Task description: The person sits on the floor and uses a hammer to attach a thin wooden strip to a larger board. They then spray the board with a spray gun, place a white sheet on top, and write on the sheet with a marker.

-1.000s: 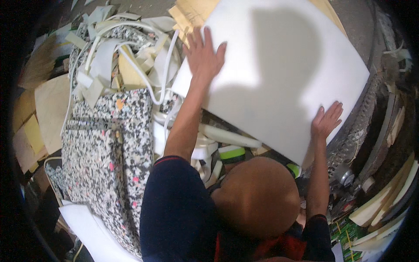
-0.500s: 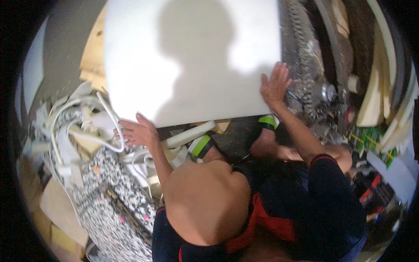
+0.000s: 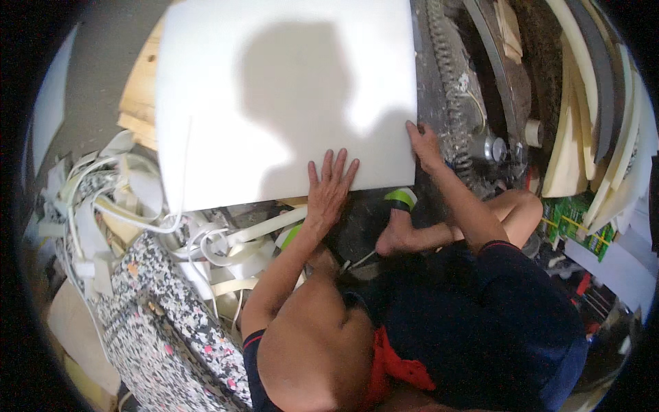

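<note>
A big white foam sheet (image 3: 206, 117), flat and squared, lies in front of me with a shadow across its middle. My left hand (image 3: 329, 192) rests on its near edge, palm down, fingers stretched out and apart over the surface. At the sheet's right side, close to the near corner, my right hand (image 3: 424, 145) has its thumb at the edge and the other fingers bent beside it. What those fingers do under the edge is partly hidden.
Wooden boards (image 3: 141, 93) show beyond the sheet's left side. White strip offcuts (image 3: 233, 247) and a speckled foam block (image 3: 147, 295) crowd the left. A coiled hose (image 3: 446, 75) and a metal cylinder (image 3: 491, 147) lie to the right, near curved foam strips (image 3: 570, 130). My green-strapped sandal (image 3: 400, 199) is by the near edge.
My left hand has moved right, from the sheet's near-left corner onto the middle of its near edge. My right hand's spread fingers have bent at the right edge. The whole view has shifted slightly.
</note>
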Demonstrator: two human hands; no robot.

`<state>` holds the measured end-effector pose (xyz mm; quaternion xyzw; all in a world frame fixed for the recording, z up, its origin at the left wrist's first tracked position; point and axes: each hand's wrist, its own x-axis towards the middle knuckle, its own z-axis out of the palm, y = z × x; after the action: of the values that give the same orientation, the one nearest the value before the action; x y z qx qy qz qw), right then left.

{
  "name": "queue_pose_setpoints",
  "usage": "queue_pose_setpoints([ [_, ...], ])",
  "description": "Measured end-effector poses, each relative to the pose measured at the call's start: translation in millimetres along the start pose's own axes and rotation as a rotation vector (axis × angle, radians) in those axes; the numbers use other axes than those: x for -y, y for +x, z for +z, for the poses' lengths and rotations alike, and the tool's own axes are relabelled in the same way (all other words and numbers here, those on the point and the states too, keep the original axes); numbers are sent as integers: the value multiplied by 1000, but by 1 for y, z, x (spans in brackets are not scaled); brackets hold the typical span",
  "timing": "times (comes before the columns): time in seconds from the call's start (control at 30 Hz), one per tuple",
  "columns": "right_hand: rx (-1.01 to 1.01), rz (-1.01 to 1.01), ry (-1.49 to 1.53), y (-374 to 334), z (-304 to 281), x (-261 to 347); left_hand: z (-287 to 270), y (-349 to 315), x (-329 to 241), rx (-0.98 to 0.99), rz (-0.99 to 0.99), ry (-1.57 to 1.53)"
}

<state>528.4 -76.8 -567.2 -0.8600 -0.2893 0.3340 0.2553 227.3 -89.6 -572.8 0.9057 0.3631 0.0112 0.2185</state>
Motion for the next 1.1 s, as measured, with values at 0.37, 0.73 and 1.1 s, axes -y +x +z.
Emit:
queue_pose_setpoints([
  [0.37,297,-74,424,-68,-84,127,-93,-39,-15,-396,37,335],
  [0.73,619,-1048,675,-241,-96,380,-322,-130,-29,-1164,-108,-245],
  [1.1,-545,-2010,-607,-176,-92,575,-359,-166,6,-1416,-174,-337],
])
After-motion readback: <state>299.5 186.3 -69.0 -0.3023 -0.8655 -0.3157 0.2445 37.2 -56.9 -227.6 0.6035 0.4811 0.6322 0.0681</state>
